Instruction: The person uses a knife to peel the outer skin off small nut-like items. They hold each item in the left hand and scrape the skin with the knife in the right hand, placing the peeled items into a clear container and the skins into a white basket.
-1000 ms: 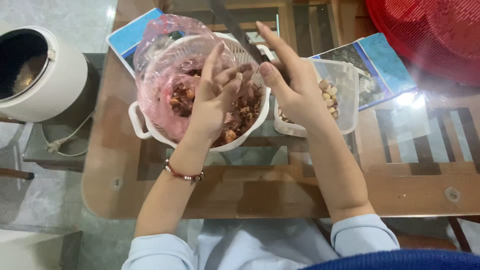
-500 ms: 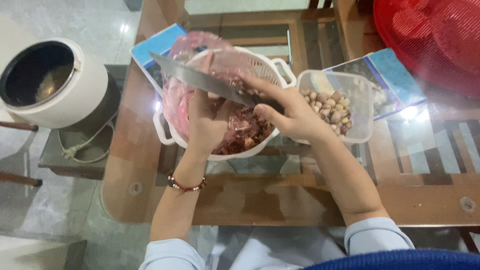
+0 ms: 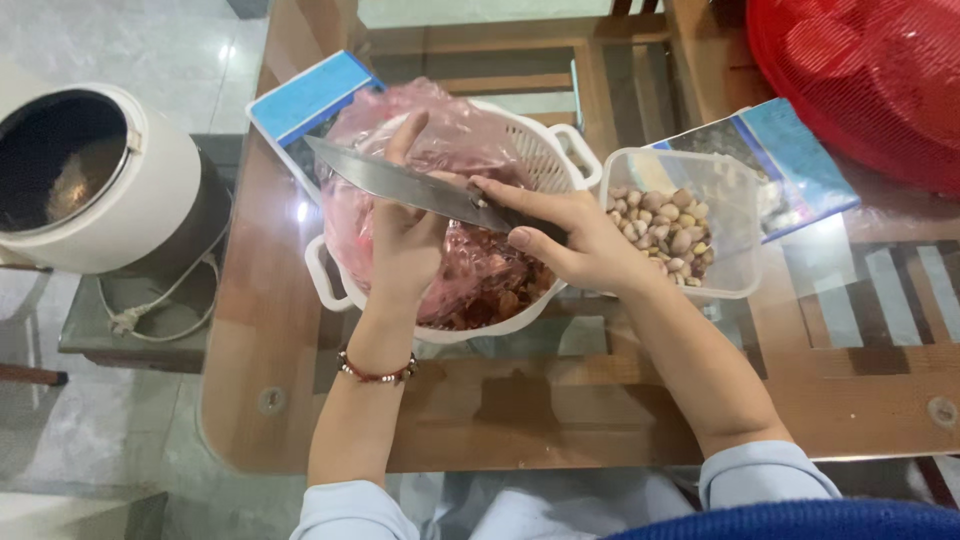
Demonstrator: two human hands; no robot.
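My right hand (image 3: 568, 232) grips the dark handle of a large steel knife (image 3: 400, 184), forefinger stretched along the blade's spine. The blade points left across a white plastic colander (image 3: 560, 150). A pink plastic bag (image 3: 455, 135) of reddish-brown pieces lies inside the colander. My left hand (image 3: 405, 240) rests in the colander under the blade with fingers extended, touching the bag; whether it pinches a piece I cannot tell. A beaded bracelet (image 3: 375, 372) circles my left wrist.
A clear plastic tub (image 3: 730, 180) of pale peeled nuts stands right of the colander. Blue booklets (image 3: 318, 95) lie beneath. A red mesh cover (image 3: 860, 80) sits at the far right. Left of the glass-topped wooden table (image 3: 560, 420), a white rice cooker (image 3: 90, 180) stands open.
My right hand has brought the knife in and laid its blade across the colander. My left hand has sunk lower into the bag. The view has shifted slightly.
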